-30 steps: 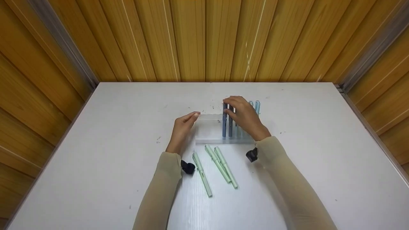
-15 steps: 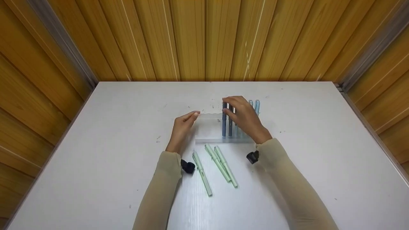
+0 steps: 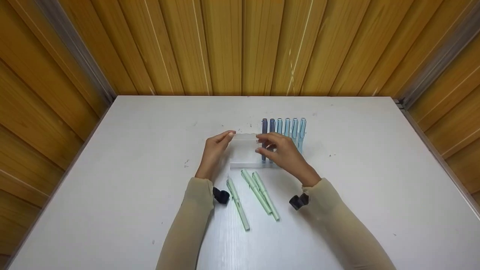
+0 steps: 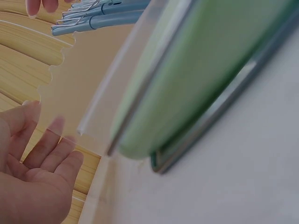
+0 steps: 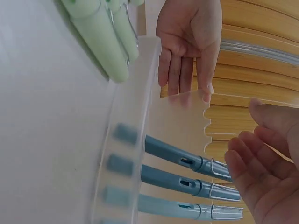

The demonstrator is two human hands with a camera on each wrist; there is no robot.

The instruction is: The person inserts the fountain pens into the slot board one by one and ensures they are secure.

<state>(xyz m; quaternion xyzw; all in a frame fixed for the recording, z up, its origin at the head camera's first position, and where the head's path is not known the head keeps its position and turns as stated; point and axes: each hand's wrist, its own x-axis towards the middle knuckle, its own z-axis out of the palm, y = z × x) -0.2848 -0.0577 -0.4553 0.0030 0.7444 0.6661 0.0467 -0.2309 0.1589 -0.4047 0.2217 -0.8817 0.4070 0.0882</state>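
Observation:
A frosted clear pen stand (image 3: pixel 244 152) with a scalloped top edge stands on the table. My left hand (image 3: pixel 215 152) pinches its upper left corner, thumb in front and fingers behind the panel, as the right wrist view also shows. Two dark blue fountain pens (image 3: pixel 264 125) and several light blue pens (image 3: pixel 295 124) stand upright in its right part. My right hand (image 3: pixel 287 153) is in front of them, fingers loosely bent and apart, holding nothing; it covers the pens' lower parts. In the right wrist view its fingertips overlap the cap of a dark blue pen (image 5: pixel 180 156).
On the white table (image 3: pixel 131 180), three pale green pens lie in front of the stand: one green pen (image 3: pixel 237 204) by the left wrist, two side by side, including another green pen (image 3: pixel 257 192). Wood-patterned walls (image 3: pixel 225 48) rise behind and at both sides.
My right hand has let go of the leftmost dark blue pen's top and drawn down toward me, uncovering the pen caps. The left hand stays at the stand's corner.

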